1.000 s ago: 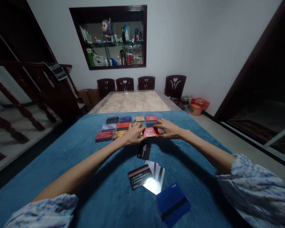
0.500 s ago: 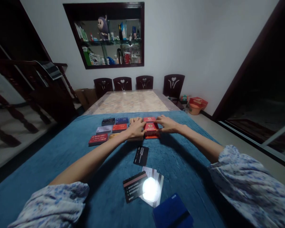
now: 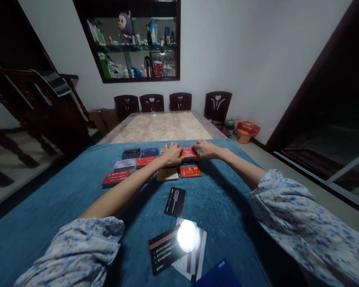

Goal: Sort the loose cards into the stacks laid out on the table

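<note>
At the back right of the rows of stacked cards, a red stack of cards [image 3: 188, 153] sits between my two hands. My left hand [image 3: 172, 154] grips its left edge, fingers bent. From the other side, my right hand [image 3: 208, 150] pinches its right edge. Just nearer lies a red and yellow card stack [image 3: 190, 172], with a beige card stack [image 3: 167, 174] to its left. My left hand and forearm partly hide a yellowish stack [image 3: 162, 152] and other cards. Left of them are a red stack [image 3: 145, 161], a blue stack [image 3: 150, 152] and a black stack [image 3: 131, 153].
Nearer me on the blue cloth [image 3: 77, 191] lie a black card [image 3: 175, 201], another black card [image 3: 164, 249] overlapping pale cards under a bright glare, and a blue card [image 3: 217, 276]. A silver-grey stack [image 3: 125, 164] and dark red stack [image 3: 116, 178] stand left.
Both my hands have shifted toward the far side with the red card stack. The red and yellow stack nearer me now shows uncovered. The head view has shifted slightly.
</note>
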The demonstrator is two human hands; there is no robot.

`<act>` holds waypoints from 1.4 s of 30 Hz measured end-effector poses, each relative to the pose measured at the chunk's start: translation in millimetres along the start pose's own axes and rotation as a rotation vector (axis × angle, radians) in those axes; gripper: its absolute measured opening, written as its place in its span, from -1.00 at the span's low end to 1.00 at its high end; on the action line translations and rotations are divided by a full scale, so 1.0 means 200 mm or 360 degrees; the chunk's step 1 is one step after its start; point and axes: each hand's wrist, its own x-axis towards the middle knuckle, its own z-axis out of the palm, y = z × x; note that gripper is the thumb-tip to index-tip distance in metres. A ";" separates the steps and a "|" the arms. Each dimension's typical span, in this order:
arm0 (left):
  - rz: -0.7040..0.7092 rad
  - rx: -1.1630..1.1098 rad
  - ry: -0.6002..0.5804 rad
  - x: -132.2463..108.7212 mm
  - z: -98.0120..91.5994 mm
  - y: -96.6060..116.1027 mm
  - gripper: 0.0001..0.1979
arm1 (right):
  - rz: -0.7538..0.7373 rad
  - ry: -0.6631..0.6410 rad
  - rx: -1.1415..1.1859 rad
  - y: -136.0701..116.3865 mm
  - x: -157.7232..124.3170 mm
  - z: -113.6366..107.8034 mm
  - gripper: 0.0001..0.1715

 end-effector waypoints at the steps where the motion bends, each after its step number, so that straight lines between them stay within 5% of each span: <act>1: -0.0013 -0.0001 0.0000 0.01 0.00 -0.01 -0.65 | 0.0012 -0.0003 -0.0010 0.01 0.01 0.00 -0.47; 18: -0.0154 -0.0003 -0.0081 0.22 0.08 -0.07 -0.70 | 0.0145 -0.0201 -0.0081 0.06 0.21 0.03 -0.52; 42: -0.0173 -0.0020 -0.0321 0.30 0.11 -0.09 -0.69 | 0.0221 -0.0362 0.0047 0.03 0.29 0.07 -0.60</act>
